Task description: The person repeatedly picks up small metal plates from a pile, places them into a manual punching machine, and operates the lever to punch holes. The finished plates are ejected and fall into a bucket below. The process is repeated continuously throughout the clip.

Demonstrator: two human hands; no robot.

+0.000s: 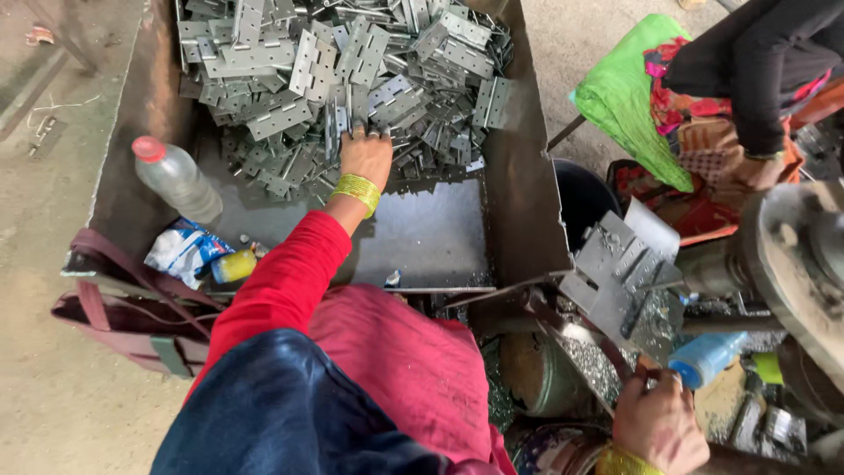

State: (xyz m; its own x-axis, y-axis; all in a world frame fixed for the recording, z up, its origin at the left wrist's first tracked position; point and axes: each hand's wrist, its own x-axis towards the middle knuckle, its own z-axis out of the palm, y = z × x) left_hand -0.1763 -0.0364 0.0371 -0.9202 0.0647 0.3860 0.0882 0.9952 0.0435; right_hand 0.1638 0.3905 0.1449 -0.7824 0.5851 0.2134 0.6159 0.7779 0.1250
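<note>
Hinges are what this person is after, a heap of grey metal ones filling the far end of a big steel bin. Nearest me, low on the right, the right hand is clenched round a thin bar or handle beside a blue bottle; just what it grips I cannot tell. Above it a few hinges sit on a slanted metal plate next to a heavy machine wheel. Further out, the left hand, red sleeve and gold bangles, lies palm down at the near edge of the heap, fingers curled into the pieces, grasping at several. To my eye, raking a few loose ones off the edge would go better than digging into the tangle. A clear bottle with a red cap leans in the bin's left corner. Far right, another person sits in green cloth.
</note>
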